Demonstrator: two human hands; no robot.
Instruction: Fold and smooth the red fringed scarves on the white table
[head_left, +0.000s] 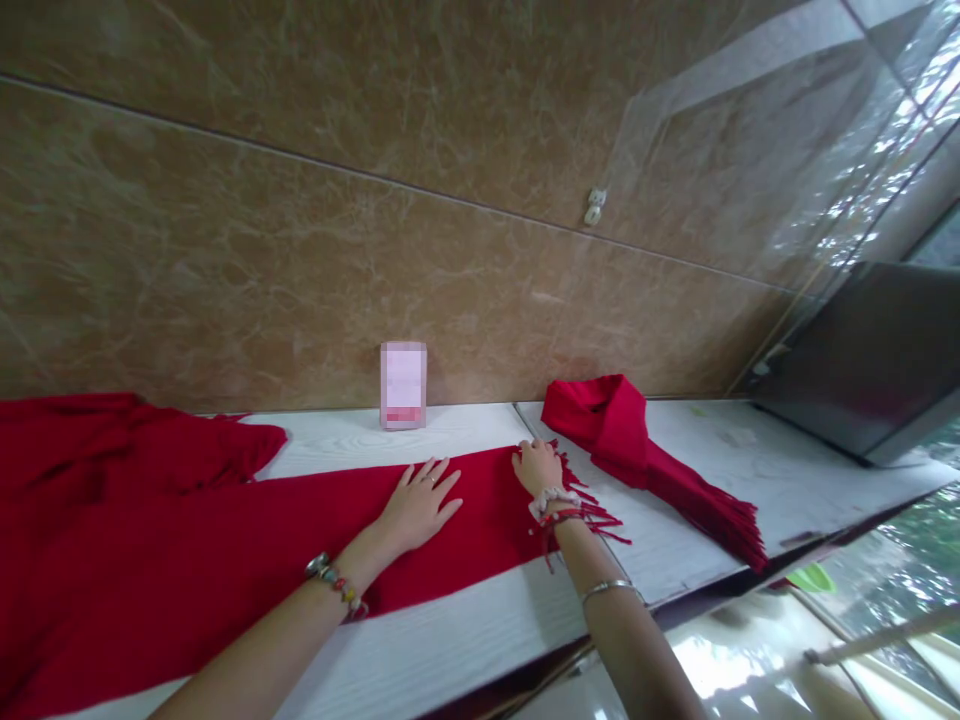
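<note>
A long red scarf (480, 540) lies spread across the white tabletop, with a fringe (600, 518) at its right end. My left hand (418, 505) rests flat on the middle of the cloth, its fingers spread. Close to the fringed end, my right hand (538, 468) touches the scarf's far edge, palm down with the fingers slightly bent and the thumb apart. Bracelets circle both wrists. A second red scarf (619, 430), folded over itself into a loop with a fringed tail, lies to the right of my right hand.
Bunched red cloth (150, 440) covers the table's left end. A small pink-and-white box or card (403, 385), blurred, stands against the brown marbled wall (300, 250). On the right is a dark grey boxy object (870, 350). The white tabletop's (480, 625) front edge runs below my arms.
</note>
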